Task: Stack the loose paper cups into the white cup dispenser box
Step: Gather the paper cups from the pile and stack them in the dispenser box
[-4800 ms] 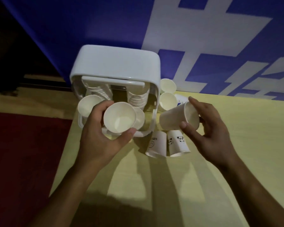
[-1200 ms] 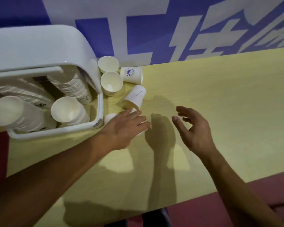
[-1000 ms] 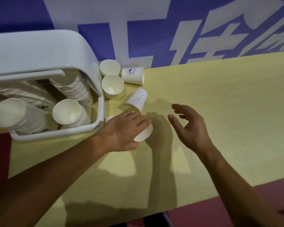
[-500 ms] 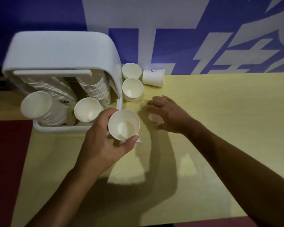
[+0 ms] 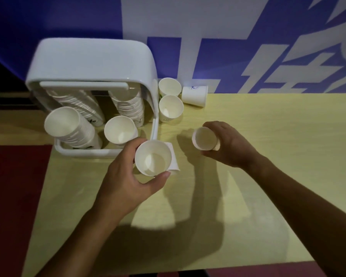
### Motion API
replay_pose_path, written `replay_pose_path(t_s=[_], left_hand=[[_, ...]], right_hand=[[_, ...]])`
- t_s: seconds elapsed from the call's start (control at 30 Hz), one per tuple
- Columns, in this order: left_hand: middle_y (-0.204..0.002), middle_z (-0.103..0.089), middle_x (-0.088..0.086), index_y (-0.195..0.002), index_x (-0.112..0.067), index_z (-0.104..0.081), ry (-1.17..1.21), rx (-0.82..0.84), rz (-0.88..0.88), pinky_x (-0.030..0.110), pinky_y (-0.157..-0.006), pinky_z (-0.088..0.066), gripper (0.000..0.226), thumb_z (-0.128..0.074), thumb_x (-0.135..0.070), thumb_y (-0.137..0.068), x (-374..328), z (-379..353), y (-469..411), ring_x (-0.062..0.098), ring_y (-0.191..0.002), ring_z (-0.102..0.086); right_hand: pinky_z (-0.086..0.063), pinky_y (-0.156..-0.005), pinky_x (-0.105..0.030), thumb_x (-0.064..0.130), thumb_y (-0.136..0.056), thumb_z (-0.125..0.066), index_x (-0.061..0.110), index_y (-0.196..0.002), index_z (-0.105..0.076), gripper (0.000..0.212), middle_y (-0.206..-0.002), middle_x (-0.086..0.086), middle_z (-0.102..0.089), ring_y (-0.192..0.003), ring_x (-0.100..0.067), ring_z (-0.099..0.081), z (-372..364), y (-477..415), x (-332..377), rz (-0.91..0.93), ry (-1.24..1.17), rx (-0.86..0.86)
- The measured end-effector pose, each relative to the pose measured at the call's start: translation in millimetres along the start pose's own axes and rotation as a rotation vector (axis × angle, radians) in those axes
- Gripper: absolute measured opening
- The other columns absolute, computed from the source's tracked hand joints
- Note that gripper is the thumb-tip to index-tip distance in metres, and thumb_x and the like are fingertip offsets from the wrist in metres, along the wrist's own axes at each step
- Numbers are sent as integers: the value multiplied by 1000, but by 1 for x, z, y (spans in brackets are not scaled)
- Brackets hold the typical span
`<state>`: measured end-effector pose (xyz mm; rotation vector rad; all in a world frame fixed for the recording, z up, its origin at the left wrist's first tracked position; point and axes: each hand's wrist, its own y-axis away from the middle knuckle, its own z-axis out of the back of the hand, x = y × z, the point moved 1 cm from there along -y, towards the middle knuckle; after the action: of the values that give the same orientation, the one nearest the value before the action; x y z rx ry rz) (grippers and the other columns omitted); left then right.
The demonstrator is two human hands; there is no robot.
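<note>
My left hand point(image 5: 126, 176) grips a white paper cup point(image 5: 153, 157), mouth toward me, just in front of the white dispenser box point(image 5: 92, 62). My right hand point(image 5: 228, 146) holds a second cup point(image 5: 205, 138) tilted to the left, a short way right of the first. The box holds two long cup stacks, with open cup mouths facing me at the left stack point(image 5: 62, 121) and the middle stack point(image 5: 120, 128). Another cup point(image 5: 173, 166) lies on the table partly behind my left-hand cup.
Three loose cups sit beside the box's right wall: two upright point(image 5: 169, 86) point(image 5: 171, 107) and one lying on its side point(image 5: 195, 95). The yellow table point(image 5: 268, 156) meets a blue-and-white wall behind. A red floor shows to the left.
My right hand has lifted a cup off the table and turned its mouth leftward. My left hand keeps its cup, held near the box's front right corner.
</note>
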<state>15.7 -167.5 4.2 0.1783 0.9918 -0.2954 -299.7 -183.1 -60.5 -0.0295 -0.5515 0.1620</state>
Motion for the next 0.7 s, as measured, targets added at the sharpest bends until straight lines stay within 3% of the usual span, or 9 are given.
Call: replay_pose_path(t_s=[0.1,0.17,0.33,0.4,0.53,0.63,0.7], left_hand=[[-119,-60,-28,-130,-36,-51,10,-7,-44,5,-85,-43,75,-87,-60,-69,2,16,5,-1,-112,-59],[-122,-58,-33,-130,-39,-48,5,-19,-78,5,-86,-44,74,-89,-54,-70,5,30,10,-4,-113,-58],[-131,-63,-16,-139,-25,-53,3,-42,-98,22,-93,-52,80,-88,-52,-72,25,72,21,10,-121,-62],[-130,-63,-17,-137,-27,-54,19,-51,-114,21,-93,-51,76,-87,-50,-73,31,88,24,10,-120,-63],[-129,-62,-17,-136,-30,-55,37,-68,-135,20,-94,-49,72,-83,-54,-74,42,110,23,11,-120,-63],[-131,-61,-18,-137,-34,-54,37,-63,-141,17,-95,-47,72,-83,-53,-74,50,116,19,13,-122,-61],[-132,-59,-21,-138,-39,-52,30,-61,-144,15,-94,-47,73,-83,-54,-73,54,116,18,11,-122,-60]], right_hand=[[-48,-86,-17,33,-75,-92,19,-128,-57,66,-117,12,-64,-99,-4,-60,7,13,39,-199,-276,-122],[-47,-81,-10,33,-77,-90,22,-126,-56,61,-113,21,-63,-100,0,-62,10,15,71,-251,-383,-206],[-58,-87,-28,36,-78,-88,23,-131,-55,64,-118,16,-65,-107,-10,-66,8,-4,154,-202,-549,-249],[-59,-88,-28,37,-79,-88,26,-133,-54,65,-123,15,-63,-111,-9,-64,3,-15,180,-181,-550,-250],[-55,-92,-21,31,-81,-88,44,-132,-49,66,-124,32,-59,-115,-4,-62,-9,-32,212,-128,-539,-298],[-52,-94,-21,30,-83,-87,32,-137,-52,64,-130,29,-58,-120,-2,-59,-19,-43,219,-103,-479,-323],[-53,-98,-31,33,-83,-86,22,-141,-53,68,-135,16,-60,-124,-6,-58,-26,-50,221,-120,-467,-347]])
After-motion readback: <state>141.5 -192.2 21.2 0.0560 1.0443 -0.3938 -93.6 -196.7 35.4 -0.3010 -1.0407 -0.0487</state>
